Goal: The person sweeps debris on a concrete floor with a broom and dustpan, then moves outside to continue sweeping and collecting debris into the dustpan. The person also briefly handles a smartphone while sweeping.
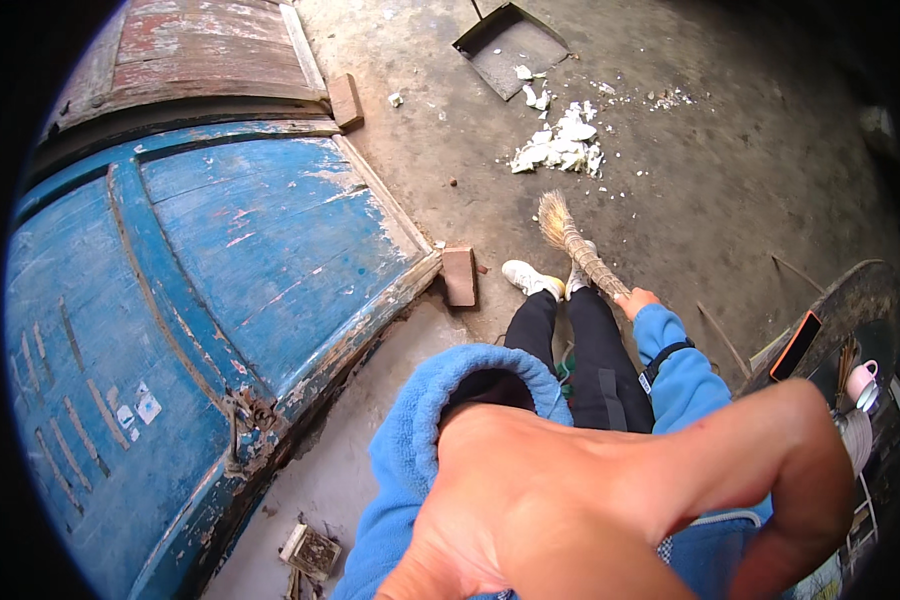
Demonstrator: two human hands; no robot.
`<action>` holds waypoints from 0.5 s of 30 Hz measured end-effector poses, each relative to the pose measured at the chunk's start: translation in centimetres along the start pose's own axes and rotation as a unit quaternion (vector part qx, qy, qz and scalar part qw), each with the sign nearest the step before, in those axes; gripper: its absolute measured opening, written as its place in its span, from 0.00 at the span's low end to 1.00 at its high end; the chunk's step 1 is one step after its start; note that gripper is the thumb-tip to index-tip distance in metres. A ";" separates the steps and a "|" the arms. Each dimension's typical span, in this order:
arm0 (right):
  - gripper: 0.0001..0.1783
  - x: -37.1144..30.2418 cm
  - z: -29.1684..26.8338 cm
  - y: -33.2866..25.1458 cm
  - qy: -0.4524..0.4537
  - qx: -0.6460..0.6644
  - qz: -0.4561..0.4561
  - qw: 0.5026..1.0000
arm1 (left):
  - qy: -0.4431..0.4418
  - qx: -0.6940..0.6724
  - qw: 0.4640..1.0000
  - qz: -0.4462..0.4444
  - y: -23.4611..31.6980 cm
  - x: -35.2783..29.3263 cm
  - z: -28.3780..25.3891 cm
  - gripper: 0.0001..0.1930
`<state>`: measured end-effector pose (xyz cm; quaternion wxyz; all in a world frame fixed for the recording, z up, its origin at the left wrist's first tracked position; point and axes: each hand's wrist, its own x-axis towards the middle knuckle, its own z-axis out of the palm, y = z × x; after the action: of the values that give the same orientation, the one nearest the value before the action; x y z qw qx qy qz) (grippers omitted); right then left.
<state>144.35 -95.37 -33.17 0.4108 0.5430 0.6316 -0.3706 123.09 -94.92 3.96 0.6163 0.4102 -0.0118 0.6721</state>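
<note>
My right hand [638, 301], in a blue sleeve with a dark band at the wrist, is closed round the handle of a short straw broom [582, 250]. The broom's bristles point away from me, a little short of a heap of white flaky scraps [567, 145] on the floor. Beyond the heap lies a dark dustpan [520, 48], with a few scraps at its near edge. Very close and large, my left hand [570, 490] comes out of a blue fleece cuff. One bent finger shows at its right, while the other fingertips are cut off or hidden.
Weathered blue wooden panels [260, 220] take up the left side, with bricks [459, 276] by their edge. On the right, a round dark table [840, 300] bears an orange-edged phone [797, 346] and a pink cup [862, 380]. My white shoes [532, 279] stand near the broom.
</note>
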 end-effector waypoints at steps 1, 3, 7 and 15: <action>0.29 0.0 -0.2 0.2 -0.002 0.002 -0.002 1.000 | -0.001 0.002 1.000 -0.001 -0.5 0.4 0.0 0.24; 0.29 0.2 -0.5 0.5 -0.002 0.000 -0.003 1.000 | -0.002 0.003 1.000 -0.002 -1.2 0.8 0.0 0.25; 0.29 1.0 -0.4 0.7 -0.002 -0.013 -0.012 1.000 | 0.023 0.026 0.999 -0.002 -1.3 0.8 -1.0 0.25; 0.26 2.5 2.8 -0.4 0.000 -0.086 -0.033 0.996 | 0.184 0.103 0.977 0.025 1.2 -5.4 -3.9 0.27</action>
<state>144.13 -97.01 -36.54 0.4431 0.4851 0.6787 -0.3282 119.44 -97.60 -1.08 0.5450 0.3405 0.1609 0.7491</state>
